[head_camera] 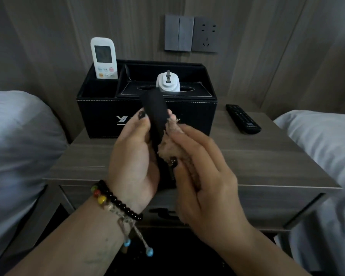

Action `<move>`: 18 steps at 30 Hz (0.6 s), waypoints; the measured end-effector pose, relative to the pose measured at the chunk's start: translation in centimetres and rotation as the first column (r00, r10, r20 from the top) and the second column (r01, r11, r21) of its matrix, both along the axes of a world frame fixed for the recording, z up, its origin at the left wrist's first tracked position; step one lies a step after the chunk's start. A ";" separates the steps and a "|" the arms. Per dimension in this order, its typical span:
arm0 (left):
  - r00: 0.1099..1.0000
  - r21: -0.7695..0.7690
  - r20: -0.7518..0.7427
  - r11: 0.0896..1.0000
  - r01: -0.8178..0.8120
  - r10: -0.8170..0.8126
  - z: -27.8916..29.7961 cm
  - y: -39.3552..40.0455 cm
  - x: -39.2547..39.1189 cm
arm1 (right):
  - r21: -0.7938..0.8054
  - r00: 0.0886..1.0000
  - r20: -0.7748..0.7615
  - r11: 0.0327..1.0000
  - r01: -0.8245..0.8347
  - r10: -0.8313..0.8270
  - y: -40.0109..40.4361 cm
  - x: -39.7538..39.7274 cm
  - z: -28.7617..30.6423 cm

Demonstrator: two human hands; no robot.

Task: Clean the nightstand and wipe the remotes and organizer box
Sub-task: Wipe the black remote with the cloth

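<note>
My left hand [134, 154] grips a black remote [155, 112] upright above the wooden nightstand [267, 162]. My right hand [203, 172] holds a tan cloth [172, 140] pressed against the remote's right side. Behind stands the black organizer box [100, 114]. A white air-conditioner remote [104, 58] stands in its left compartment. A white plug adapter [167, 82] sits on its tissue slot. A second black remote [242, 118] lies flat on the nightstand to the right of the box.
White bedding lies on both sides, a bed on the left [18, 146] and a bed on the right [323, 144]. A switch panel and wall socket [191, 33] are on the wood wall behind. The nightstand has a drawer front [267, 204] below its top.
</note>
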State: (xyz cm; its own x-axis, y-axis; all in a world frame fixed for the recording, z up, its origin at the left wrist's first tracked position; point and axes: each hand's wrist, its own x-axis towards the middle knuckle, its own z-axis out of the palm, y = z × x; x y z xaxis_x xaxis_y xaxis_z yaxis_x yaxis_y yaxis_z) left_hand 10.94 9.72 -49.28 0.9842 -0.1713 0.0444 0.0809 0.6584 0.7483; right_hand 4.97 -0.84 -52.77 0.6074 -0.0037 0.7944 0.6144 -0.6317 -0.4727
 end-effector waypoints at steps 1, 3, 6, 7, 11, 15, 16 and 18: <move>0.999 -0.009 0.012 0.999 0.044 -0.044 0.0 0.1 -0.2 | -0.021 1.000 0.003 1.000 0.016 -0.016 0.0 0.2 -0.2; 0.989 0.007 0.066 0.991 0.132 -0.133 -0.1 0.2 -0.6 | -0.025 0.999 0.023 0.999 0.041 -0.040 -0.3 0.6 -0.3; 0.964 0.126 0.165 0.974 0.189 -0.209 -0.6 0.3 -1.1 | -0.034 0.996 0.059 0.997 0.070 -0.068 -0.5 1.0 -0.3; 0.957 0.155 0.183 0.968 0.197 -0.224 -0.7 0.4 -1.2 | -0.018 0.995 0.070 0.997 0.076 -0.075 -0.6 1.1 -0.2; 0.931 0.319 0.251 0.931 0.178 -0.264 -1.1 0.8 -1.5 | 0.094 0.995 0.048 0.992 0.088 -0.093 -1.1 1.1 0.4; 0.897 0.532 0.341 0.844 0.064 -0.283 -1.7 1.2 -1.6 | 0.286 0.995 -0.057 0.953 0.096 -0.083 -2.5 1.5 1.2; 0.883 0.580 0.370 0.814 0.021 -0.287 -1.7 1.2 -1.5 | 0.323 0.995 -0.072 0.942 0.094 -0.074 -2.9 1.5 1.4; 0.857 0.663 0.414 0.747 -0.051 -0.308 -1.6 1.2 -1.4 | 0.347 0.998 -0.050 0.936 0.057 -0.042 -3.6 1.3 1.8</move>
